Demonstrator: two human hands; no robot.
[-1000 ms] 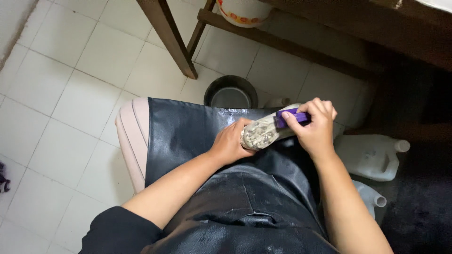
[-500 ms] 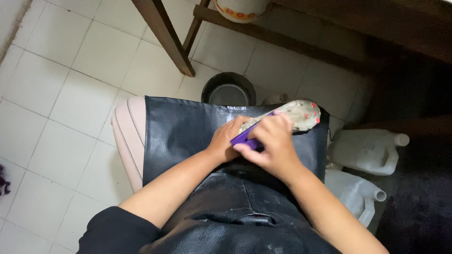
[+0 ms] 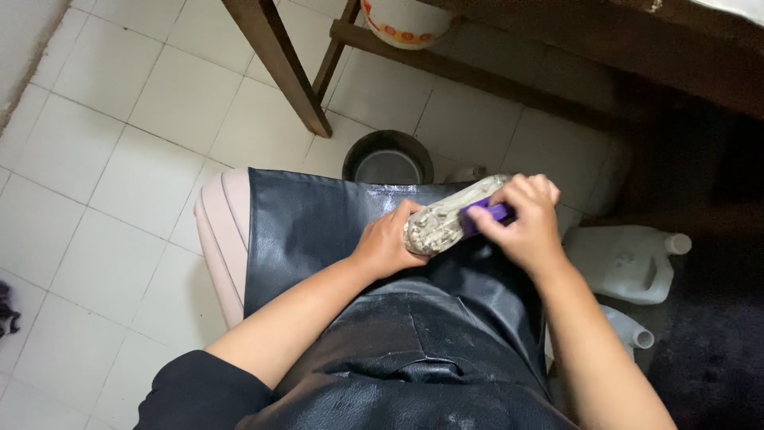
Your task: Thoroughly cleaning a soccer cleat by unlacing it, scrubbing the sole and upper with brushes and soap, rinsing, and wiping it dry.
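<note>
The right hand (image 3: 521,219) with the purple brush (image 3: 487,213) now sits at the shoe's (image 3: 446,219) far end (half a second ago it covered the near end), baring the muddy sole.

I see a shiny black leather-like apron (image 3: 318,231) across the lap, lying over a pale pink ribbed stool (image 3: 223,239). My left hand (image 3: 390,243) holds a shoe sole (image 3: 446,219) caked in mottled grey-beige mud, and my right hand (image 3: 521,223) grips a bright purple plastic brush (image 3: 489,213). The square floor tiles (image 3: 119,119) are off-white with grey grout. I make out a dark grey metal bowl (image 3: 388,163), two translucent white plastic jugs (image 3: 625,259), dark brown wooden table legs (image 3: 278,64) and a cream bowl with an orange-red pattern (image 3: 402,20).
</note>
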